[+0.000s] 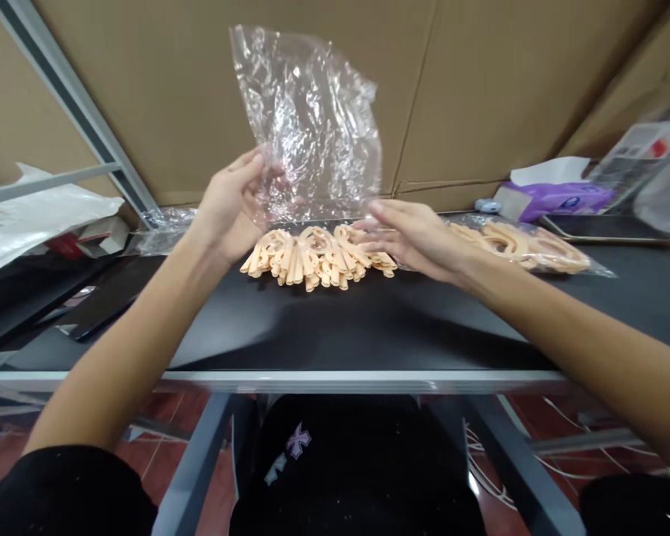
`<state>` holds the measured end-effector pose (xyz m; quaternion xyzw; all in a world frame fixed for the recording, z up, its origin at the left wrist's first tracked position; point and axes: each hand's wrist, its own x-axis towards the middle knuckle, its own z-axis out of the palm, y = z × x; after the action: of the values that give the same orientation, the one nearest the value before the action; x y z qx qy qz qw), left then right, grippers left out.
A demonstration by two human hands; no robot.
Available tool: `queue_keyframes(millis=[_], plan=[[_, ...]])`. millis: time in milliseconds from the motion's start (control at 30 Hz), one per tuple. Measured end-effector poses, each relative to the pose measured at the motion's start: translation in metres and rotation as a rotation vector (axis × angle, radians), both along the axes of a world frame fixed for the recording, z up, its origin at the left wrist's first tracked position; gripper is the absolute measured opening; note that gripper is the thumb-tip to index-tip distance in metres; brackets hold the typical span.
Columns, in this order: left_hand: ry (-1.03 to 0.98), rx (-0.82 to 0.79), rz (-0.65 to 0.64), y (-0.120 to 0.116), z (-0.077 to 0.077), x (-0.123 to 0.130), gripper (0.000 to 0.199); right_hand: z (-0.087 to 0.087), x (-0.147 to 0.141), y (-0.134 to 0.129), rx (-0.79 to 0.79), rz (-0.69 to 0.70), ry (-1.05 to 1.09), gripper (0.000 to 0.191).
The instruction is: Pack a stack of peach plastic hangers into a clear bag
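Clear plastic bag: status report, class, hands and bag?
Left hand gripping clear plastic bag, held up; right hand open beside it; peach moulded pieces piled below.

**Q:** What sort of place?

**A:** Workshop, packing-bench type. Black tabletop (335, 327) on a metal frame (195, 461) just below the fingers (377, 222); bare cardboard sheets (145, 89) line the wall beyond them.

**Q:** Underfoot?

**A:** Red tile floor (167, 476), loose white cables (558, 469), both well below the fingers.

Moulded plastic parts (316, 259) lie centred on the counter (335, 327); a filled plastic bag (519, 247) lies right of them, a tissue pack (555, 197) behind it.
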<state>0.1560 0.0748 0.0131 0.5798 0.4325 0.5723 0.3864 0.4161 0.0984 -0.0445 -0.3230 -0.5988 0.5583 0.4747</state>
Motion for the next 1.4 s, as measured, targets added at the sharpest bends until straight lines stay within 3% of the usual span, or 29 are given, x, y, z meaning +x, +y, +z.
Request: queue_keyframes(millis=[100,200,367,500,633,767,867,967,1033,1233,1333,1400], plan=[[0.028,-0.026,-0.036,0.006,-0.012,0.014,0.038,0.003,0.002,-0.003,-0.117,0.082,0.055,0.023],[0.067,-0.017,-0.042,0.008,-0.025,0.014,0.043,0.006,0.008,0.001,-0.138,0.016,0.069,0.010],[0.166,0.031,0.019,0.006,-0.042,0.007,0.065,0.004,0.010,0.008,-0.078,-0.103,0.050,0.026],[0.224,0.066,0.105,0.012,-0.048,0.003,0.078,0.003,0.011,0.008,-0.098,-0.062,0.094,0.024],[0.113,0.055,0.175,0.019,-0.050,-0.001,0.078,0.006,0.011,0.002,-0.196,0.048,0.118,0.017],[0.056,0.050,0.190,0.022,-0.052,-0.003,0.082,0.006,0.009,0.002,-0.163,-0.035,0.124,0.022],[0.159,0.140,0.258,0.019,-0.054,-0.004,0.083,0.005,0.011,0.007,-0.113,-0.071,0.107,0.019],[0.288,0.248,0.354,0.014,-0.051,-0.005,0.086,0.006,0.013,0.009,-0.089,-0.061,0.064,0.015],[0.268,0.275,0.345,0.011,-0.044,-0.007,0.087,0.007,0.014,0.009,-0.082,-0.045,0.040,0.013],[0.104,0.139,0.267,0.000,-0.010,-0.016,0.058,0.010,0.014,0.008,-0.127,-0.093,0.109,0.013],[0.112,0.115,0.284,-0.021,-0.002,-0.031,0.048,0.011,0.010,0.001,-0.059,-0.123,0.062,0.019],[0.119,0.075,0.313,-0.045,-0.005,-0.044,0.051,0.011,0.005,-0.005,-0.019,-0.092,0.011,0.025]])
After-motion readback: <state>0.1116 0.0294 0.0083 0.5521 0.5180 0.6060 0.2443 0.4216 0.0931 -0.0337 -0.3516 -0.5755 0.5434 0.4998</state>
